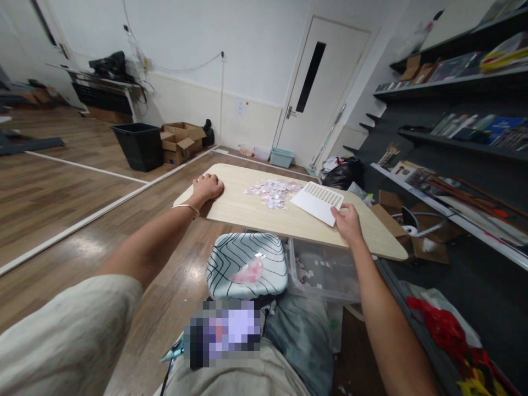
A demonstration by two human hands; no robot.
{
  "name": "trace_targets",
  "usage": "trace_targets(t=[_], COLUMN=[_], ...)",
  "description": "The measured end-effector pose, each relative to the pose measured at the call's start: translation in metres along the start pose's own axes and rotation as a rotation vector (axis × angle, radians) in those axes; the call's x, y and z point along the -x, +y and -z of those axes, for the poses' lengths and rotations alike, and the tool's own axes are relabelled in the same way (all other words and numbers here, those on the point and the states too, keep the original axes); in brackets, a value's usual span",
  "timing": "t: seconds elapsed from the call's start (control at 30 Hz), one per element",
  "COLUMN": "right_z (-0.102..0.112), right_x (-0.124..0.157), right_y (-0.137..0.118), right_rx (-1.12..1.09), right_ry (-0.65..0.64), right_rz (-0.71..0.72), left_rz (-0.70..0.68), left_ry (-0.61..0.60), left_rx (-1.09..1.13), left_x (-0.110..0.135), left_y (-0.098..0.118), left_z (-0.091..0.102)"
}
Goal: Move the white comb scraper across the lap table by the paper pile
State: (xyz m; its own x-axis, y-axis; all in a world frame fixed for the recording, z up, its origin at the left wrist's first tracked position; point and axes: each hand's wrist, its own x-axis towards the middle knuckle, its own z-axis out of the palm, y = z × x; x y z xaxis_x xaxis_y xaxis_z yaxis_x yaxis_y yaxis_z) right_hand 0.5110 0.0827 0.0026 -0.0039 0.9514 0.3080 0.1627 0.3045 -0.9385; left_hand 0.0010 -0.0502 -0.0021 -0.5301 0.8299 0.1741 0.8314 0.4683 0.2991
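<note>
Right hand [347,221] pinches white slotted card [310,208] by its near right corner, thumb on top, other fingers mostly hidden under it; card is over the surface [235,206], right beside the scraps [274,193], can't tell if it's touching down
Left hand [209,187] palm down on the left edge, fingers bent; underside hidden, can't tell if it grips anything
Scraps too small to make out singly
Clear bin [295,275] partly covered by surface and right forearm; pink stuff in bowl [215,269] is unclear, glare on it
Lap item [225,333] pixelated out
Wall sheet [240,108] unreadable, no legible brands
</note>
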Motion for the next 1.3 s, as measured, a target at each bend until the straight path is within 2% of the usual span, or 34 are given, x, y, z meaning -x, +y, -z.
trace_targets(t=[0.17,0.33,0.5,0.8,0.93,1.2,1.3], right_z=[0.002,0.009,0.009,0.0,0.001,0.009,0.009], right_x=[0.0,-0.001,0.003,0.004,0.005,0.013,0.014], right_y=[0.0,-0.003,-0.006,-0.002,-0.004,-0.014,-0.014], right_rx=[0.061,0.022,-0.115,-0.072,-0.071,-0.028,-0.049], right_ry=[-0.059,0.032,0.039,-0.049,-0.048,-0.197,-0.211], right_rz=[-0.02,-0.121,-0.129,-0.088,-0.084,-0.105,-0.081], left_rz=[-0.001,-0.004,-0.005,-0.006,-0.009,-0.003,0.007], left_ry=[0.018,0.022,0.016,0.024,0.028,0.017,0.018], left_rx=[0.01,0.03,0.049,0.053,0.046,0.02,0.01], left_x=[0.002,-0.001,-0.004,-0.001,-0.001,-0.003,-0.003], left_y=[0.001,0.0,-0.002,-0.002,-0.001,-0.001,-0.001], left_z=[0.0,-0.002,-0.004,-0.001,-0.001,-0.002,-0.003])
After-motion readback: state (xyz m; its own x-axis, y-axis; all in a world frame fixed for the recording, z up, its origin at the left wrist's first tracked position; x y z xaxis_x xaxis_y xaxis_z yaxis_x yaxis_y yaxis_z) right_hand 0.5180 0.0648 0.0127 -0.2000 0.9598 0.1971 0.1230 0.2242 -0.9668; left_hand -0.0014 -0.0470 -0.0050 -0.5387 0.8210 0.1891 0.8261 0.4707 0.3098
